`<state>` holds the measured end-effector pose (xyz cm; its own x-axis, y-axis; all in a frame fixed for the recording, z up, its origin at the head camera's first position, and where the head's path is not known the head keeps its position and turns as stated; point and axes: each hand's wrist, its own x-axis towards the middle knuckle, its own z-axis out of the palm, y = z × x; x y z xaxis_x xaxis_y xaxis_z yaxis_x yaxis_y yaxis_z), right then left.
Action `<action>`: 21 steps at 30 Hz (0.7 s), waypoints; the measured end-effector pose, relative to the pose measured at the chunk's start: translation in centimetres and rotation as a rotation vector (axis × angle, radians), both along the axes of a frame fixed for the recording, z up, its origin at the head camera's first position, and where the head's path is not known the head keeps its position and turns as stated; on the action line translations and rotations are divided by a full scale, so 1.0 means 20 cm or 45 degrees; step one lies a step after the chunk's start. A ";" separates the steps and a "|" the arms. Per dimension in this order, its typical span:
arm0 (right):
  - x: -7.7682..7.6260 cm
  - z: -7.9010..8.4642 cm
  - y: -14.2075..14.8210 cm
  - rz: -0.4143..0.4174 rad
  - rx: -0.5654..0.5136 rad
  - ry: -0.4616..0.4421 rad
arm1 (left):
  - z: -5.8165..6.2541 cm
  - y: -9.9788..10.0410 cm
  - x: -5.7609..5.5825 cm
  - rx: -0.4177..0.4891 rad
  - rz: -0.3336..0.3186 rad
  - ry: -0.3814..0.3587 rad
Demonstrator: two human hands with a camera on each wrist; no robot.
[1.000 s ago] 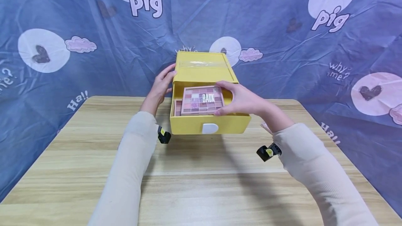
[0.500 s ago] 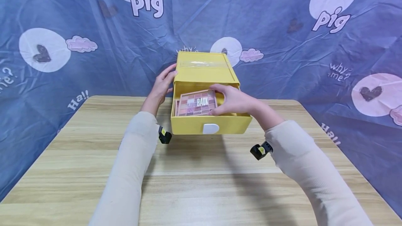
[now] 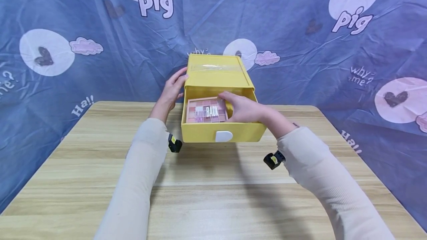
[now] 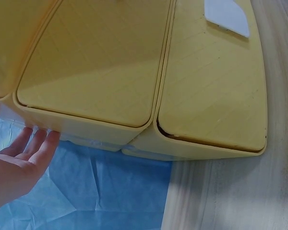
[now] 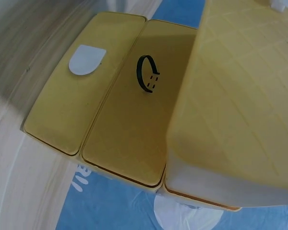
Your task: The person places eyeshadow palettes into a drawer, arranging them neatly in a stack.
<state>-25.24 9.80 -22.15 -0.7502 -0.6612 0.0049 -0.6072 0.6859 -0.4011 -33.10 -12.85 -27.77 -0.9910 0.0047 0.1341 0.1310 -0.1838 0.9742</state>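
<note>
In the head view a yellow drawer cabinet [image 3: 217,70] stands at the back of the table, its top drawer [image 3: 200,133] pulled out. Inside that drawer, at its left, is a pink eyeshadow palette [image 3: 206,110] with a clear lid lettered "BACK". My right hand [image 3: 245,107] holds the palette by its right side, index finger at the far edge and thumb at the near one. My left hand [image 3: 171,93] rests against the cabinet's left side. In the left wrist view its fingers [image 4: 44,151] touch the cabinet wall. The right wrist view does not show my right hand.
Two lower drawers sit beneath; the middle drawer [image 5: 129,115] bears a black looped strap [image 5: 144,74], the bottom one a white tab [image 5: 86,59]. A small edge of something [image 3: 295,125] shows behind my right wrist. A blue printed cloth [image 3: 283,10] hangs behind the table [image 3: 200,203].
My right hand has moved the palette left and lower into the drawer, and it now covers the other palette seen at the left. My left hand has stayed on the cabinet's side.
</note>
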 end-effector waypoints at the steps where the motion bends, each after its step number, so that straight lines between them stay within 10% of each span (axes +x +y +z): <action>1: 0.00 0.00 0.00 0.003 0.009 0.007 | 0.00 0.00 0.00 -0.001 0.001 0.001; 21: 0.00 -0.02 -0.02 0.028 0.115 0.026 | -0.01 0.01 0.00 0.003 0.001 0.021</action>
